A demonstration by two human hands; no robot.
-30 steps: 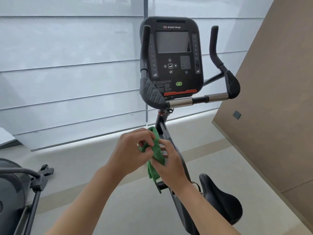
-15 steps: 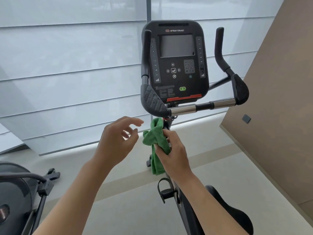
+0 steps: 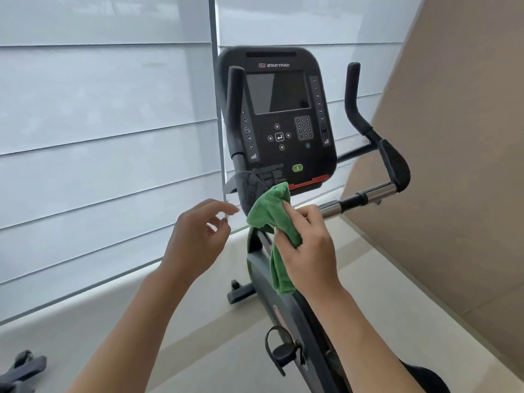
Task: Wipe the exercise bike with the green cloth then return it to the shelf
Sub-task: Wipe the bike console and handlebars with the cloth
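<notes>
Holding the cloth [image 3: 272, 219] bunched up in the right hand [image 3: 309, 251], fingers curled round it so the grip is tight on the fabric, with a tail of it hanging down below the palm. Top of the cloth sits right against the lower left corner of the bike [image 3: 286, 313] console [image 3: 276, 120], touching the left handlebar pad [image 3: 249, 191]. Left hand [image 3: 195, 239] floats just beside it, holding nothing, grip loose with fingers half spread and relaxed. Chrome bar [image 3: 365, 195] runs off to the right behind the right hand. Pedal [image 3: 283, 351] shows lower down, and pale blinds [image 3: 99, 137] fill the window behind.
</notes>
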